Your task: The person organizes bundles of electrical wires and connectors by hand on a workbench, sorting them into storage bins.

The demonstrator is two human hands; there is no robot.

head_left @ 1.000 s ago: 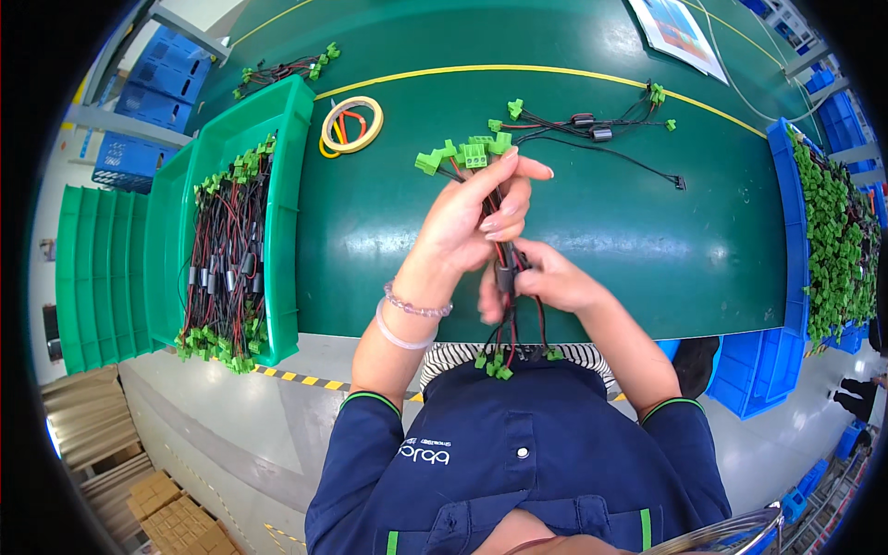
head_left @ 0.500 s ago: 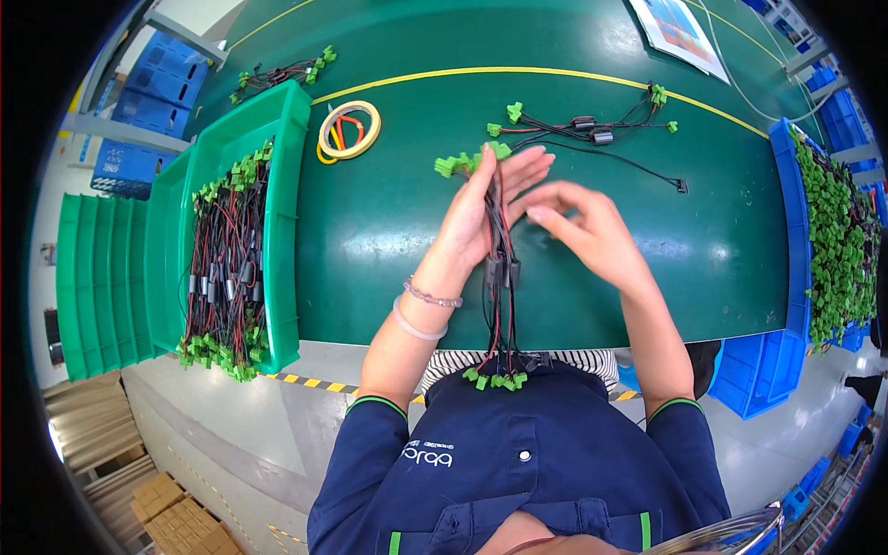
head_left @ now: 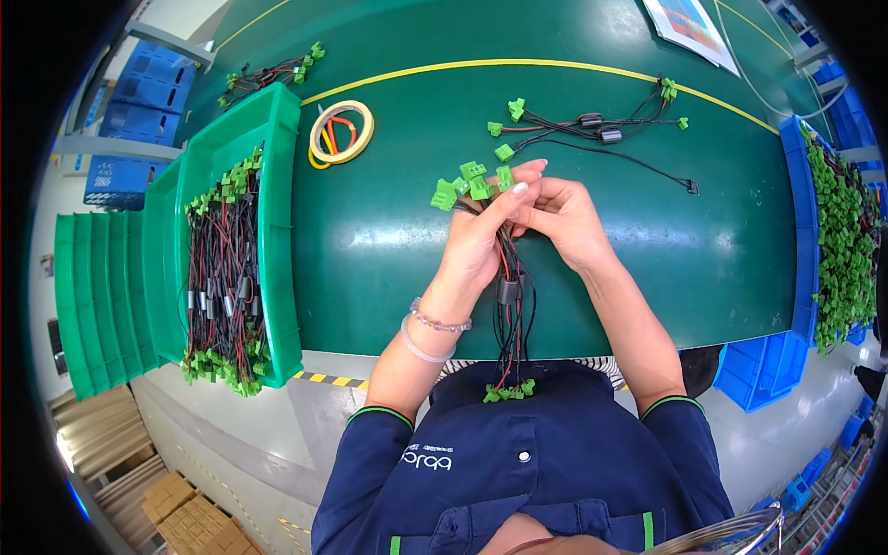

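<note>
Two hands: both meet over the middle of the green table (head_left: 370,240), closed around one harness (head_left: 507,305).
Left hand (head_left: 476,242): wrapped around the upper part of the harness, thumb up beside the top plugs.
Right hand (head_left: 562,217): fingers curled shut on the same bundle, touching the left hand.
Harness: thin black and red wires, bunched; a dark barrel-shaped part sits partway down; it hangs from the hands toward the person's chest.
Top plugs (head_left: 470,183): bright green, blocky, fanned out just above the fingers.
Bottom plugs (head_left: 508,391): green cluster at the near end, over the dark blue jacket.
Loose harness (head_left: 592,129): spread flat, far side of the table, apart from the hands.
Tape roll (head_left: 341,132): yellowish ring, far left.
Tray (head_left: 277,231): green, left, full of like harnesses.
Bin (head_left: 837,240): blue, right edge, heaped with green plugs.
</note>
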